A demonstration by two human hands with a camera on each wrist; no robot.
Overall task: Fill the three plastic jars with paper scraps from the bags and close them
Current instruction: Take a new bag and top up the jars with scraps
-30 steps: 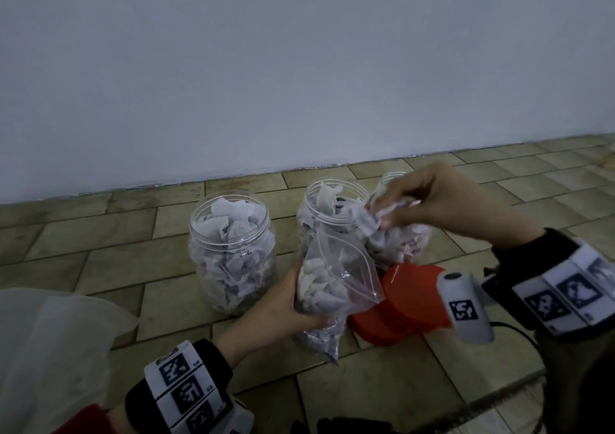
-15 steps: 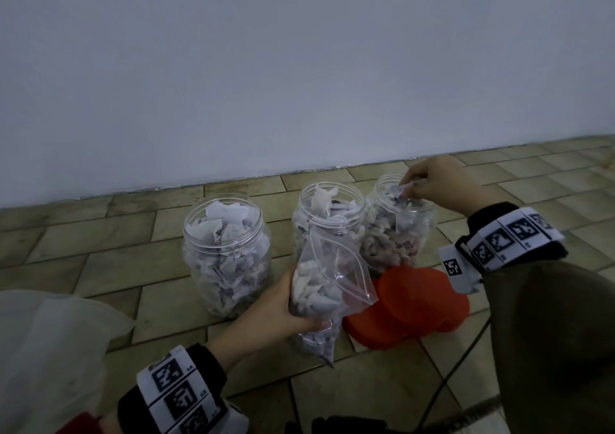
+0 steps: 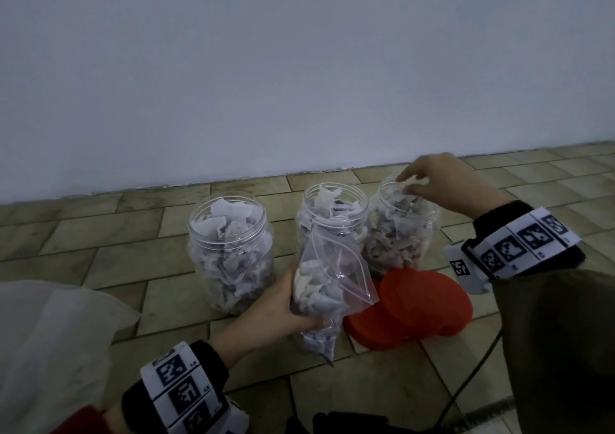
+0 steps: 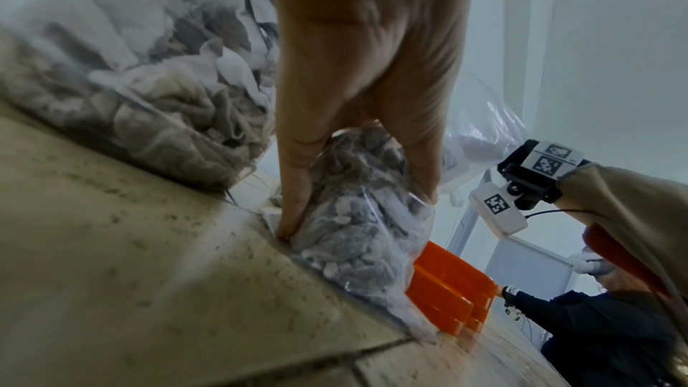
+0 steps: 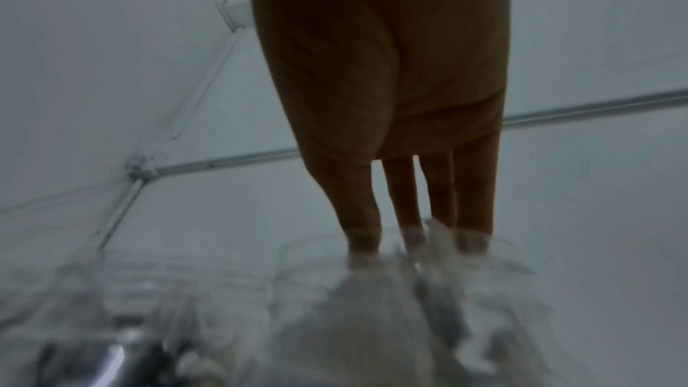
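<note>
Three clear plastic jars stand open on the tiled floor, each holding paper scraps: the left jar (image 3: 229, 250), the middle jar (image 3: 332, 214) and the right jar (image 3: 399, 234). My left hand (image 3: 299, 300) grips a clear zip bag (image 3: 322, 287) of scraps, upright in front of the middle jar; its bottom rests on the floor. In the left wrist view my left hand (image 4: 355, 215) squeezes the bag (image 4: 353, 246) between thumb and fingers. My right hand (image 3: 409, 182) hangs over the right jar's mouth, straight fingers (image 5: 409, 217) touching the scraps there. Red lids (image 3: 416, 307) lie stacked by that jar.
A white wall runs close behind the jars. A pale, limp bag (image 3: 50, 350) lies at the near left. A dark cable (image 3: 466, 383) crosses the floor at the near right. Another person (image 4: 595, 320) shows in the left wrist view's background.
My right hand carried a pinch of scraps from above the bag over to the right jar and lowered its fingers into the mouth. The left hand kept the bag in place.
</note>
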